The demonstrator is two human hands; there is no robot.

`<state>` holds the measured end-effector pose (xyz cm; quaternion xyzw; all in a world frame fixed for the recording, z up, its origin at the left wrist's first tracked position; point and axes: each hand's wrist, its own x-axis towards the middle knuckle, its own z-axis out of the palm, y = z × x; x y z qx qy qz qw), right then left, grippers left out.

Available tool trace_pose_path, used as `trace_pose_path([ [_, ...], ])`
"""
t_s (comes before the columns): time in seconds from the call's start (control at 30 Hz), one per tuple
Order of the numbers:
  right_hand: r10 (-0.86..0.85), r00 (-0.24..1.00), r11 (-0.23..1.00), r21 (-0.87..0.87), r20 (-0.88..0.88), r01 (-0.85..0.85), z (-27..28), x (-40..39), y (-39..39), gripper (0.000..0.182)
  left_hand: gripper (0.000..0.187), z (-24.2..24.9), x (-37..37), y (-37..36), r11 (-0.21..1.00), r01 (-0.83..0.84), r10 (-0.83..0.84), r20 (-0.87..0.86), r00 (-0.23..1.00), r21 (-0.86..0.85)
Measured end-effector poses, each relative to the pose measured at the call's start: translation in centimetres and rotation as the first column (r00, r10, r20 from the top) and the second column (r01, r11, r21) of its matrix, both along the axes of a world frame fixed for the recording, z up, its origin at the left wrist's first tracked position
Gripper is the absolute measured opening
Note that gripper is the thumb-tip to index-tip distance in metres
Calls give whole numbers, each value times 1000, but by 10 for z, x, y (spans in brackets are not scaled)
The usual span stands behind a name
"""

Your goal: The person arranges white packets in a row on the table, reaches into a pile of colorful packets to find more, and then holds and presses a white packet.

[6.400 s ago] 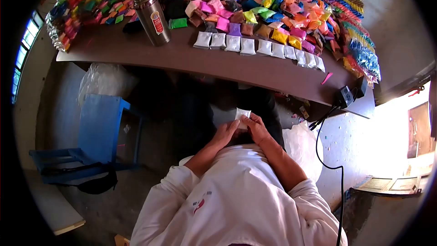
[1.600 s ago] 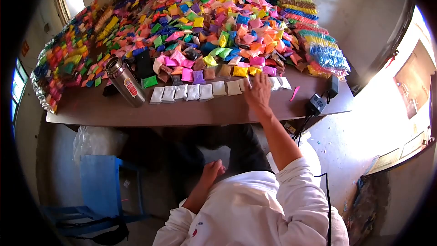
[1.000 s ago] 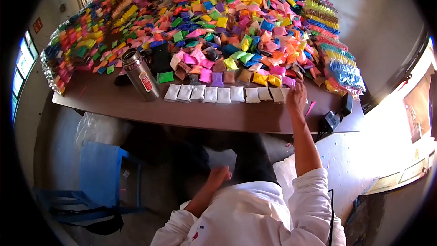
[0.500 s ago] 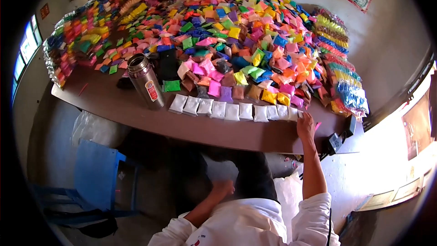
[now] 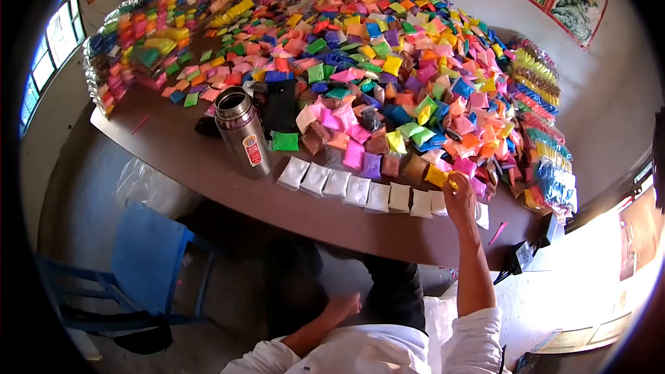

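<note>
Yellow film shows at the fingertips of the right hand (image 5: 460, 199), where a small packet (image 5: 454, 183) lies at the near edge of the heap of coloured packets (image 5: 388, 66). Thumb and fingers are bent and nearly together about it; whether they have pinched it or only touch it, I cannot tell. A soft pouch like this is best taken by a flat edge, with light pressure, and drawn up clear of its neighbours so that none slide. Just below runs the row of white packets (image 5: 377, 197), partly hidden by the hand; the wrist should ride high over them, since a low drag would likely knock the row askew. The left hand (image 5: 344, 307) rests over the lap, loosely curled, its contents hidden. Farther off, the steel flask (image 5: 244, 142) stands on the table (image 5: 208, 176) beyond the row's other end, well apart from the reaching arm.
</note>
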<state>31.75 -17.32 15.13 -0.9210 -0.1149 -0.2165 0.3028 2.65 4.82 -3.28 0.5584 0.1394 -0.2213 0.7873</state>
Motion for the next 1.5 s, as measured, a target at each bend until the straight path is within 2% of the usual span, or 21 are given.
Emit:
trace_pose_path([
  [0.07, 1, 1000, 999, -42, -10, -1, 1, 11, 14, 26, 43, -1, -2, 5, 975, -155, 141, -99, 985, -156],
  [0.1, -4, 1000, 997, -81, -8, 3, 8, 13, 26, 26, 43, -3, 1, 11, 975, -160, 146, -104, 984, -154],
  [0.17, -10, 1000, 995, -104, -20, 8, 20, 16, 43, 28, 44, -6, 12, 23, 990, -132, 126, 141, 982, 38],
  [0.23, 16, 998, 995, -96, 62, -10, 24, 23, 53, 31, 47, -1, 22, 30, 985, -174, 172, 141, 975, 3],
  [0.3, 47, 995, 990, -136, 91, -35, 24, 34, 55, 33, 45, -2, 31, 40, 931, -144, 46, 283, 958, 336],
  [0.33, 77, 992, 990, -124, 96, -65, 27, 37, 58, 32, 45, 12, 39, 53, 930, -141, 43, 283, 958, 339],
  [0.37, 107, 989, 989, -111, 101, -96, 30, 39, 61, 32, 42, 38, 51, 70, 732, -136, -238, 438, 867, 667],
  [0.4, 108, 989, 989, -107, 101, -97, 32, 42, 63, 32, 40, 57, 61, 87, 423, -223, -536, 442, 719, 878],
  [0.53, 169, 985, 984, -58, 27, -167, 50, 48, 79, 32, 34, 72, 76, 134, 411, -278, -433, 454, 779, 868],
  [0.6, 209, 978, 977, -59, 27, -207, 61, 50, 92, 34, 31, 57, 72, 144, 440, -264, -116, 346, 931, 858],
  [0.63, 206, 978, 977, -55, 28, -205, 61, 54, 98, 34, 31, 51, 69, 141, 437, -264, -119, 346, 931, 860],
  [0.7, 276, 957, 961, -27, 84, -275, 57, 67, 110, 35, 26, 39, 62, 130, -42, -370, -430, 318, 845, 928],
  [0.73, 273, 962, 960, -76, 29, -270, 54, 75, 116, 43, 25, 36, 61, 122, -127, -305, -521, 198, 830, 944],
  [1.0, 443, 889, 887, -198, 117, -416, 44, 129, 193, 57, 27, 25, 72, 112, -97, -252, -592, 148, 792, 963],
  [1.1, 526, 818, 847, -233, 234, -478, 44, 148, 229, 60, 25, 37, 74, 119, -49, -322, -577, 236, 782, 945],
  [1.17, 557, 807, 828, -215, 196, -518, 43, 155, 248, 59, 11, 44, 75, 126, 84, -330, -482, 328, 812, 940],
  [1.2, 563, 795, 822, -249, 224, -512, 43, 158, 258, 59, 11, 41, 75, 131, 88, -329, -480, 329, 813, 940],
  [1.27, 573, 776, 813, -307, 265, -495, 42, 169, 277, 59, 7, 34, 78, 147, 238, -443, -338, 501, 797, 864],
  [1.4, 528, 826, 815, -390, 195, -429, 37, 195, 300, 62, 7, 27, 85, 199, 136, -494, -307, 510, 803, 859],
  [1.47, 467, 872, 820, -441, 146, -365, 43, 208, 305, 63, 15, -4, 83, 219, 117, -365, -79, 375, 924, 923],
  [1.5, 395, 912, 816, -497, 106, -296, 43, 215, 305, 64, 15, -14, 85, 220, 118, -358, -75, 367, 927, 926],
])
